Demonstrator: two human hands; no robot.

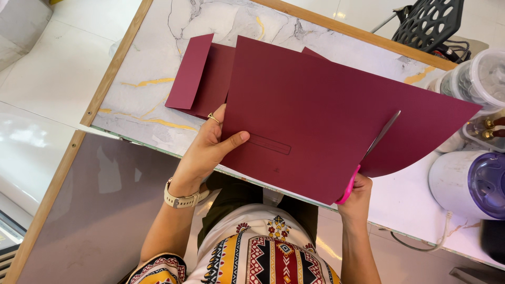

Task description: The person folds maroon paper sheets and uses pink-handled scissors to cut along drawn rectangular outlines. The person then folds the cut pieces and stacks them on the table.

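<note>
A large maroon paper sheet [310,113] is held above a marble-patterned table [158,58]. My left hand [208,150] grips the sheet's left edge, thumb on top; it wears a ring and a beige wristwatch. My right hand [356,194] holds pink-handled scissors [368,158], whose blades have cut partway into the sheet from its lower right edge. A faint rectangle outline is drawn on the sheet near my left thumb.
Smaller maroon paper pieces [197,76] lie on the table at the far left. Clear plastic containers [481,79] and a white appliance with a purple lid [471,184] stand at the right. A black perforated chair [428,23] is beyond the table.
</note>
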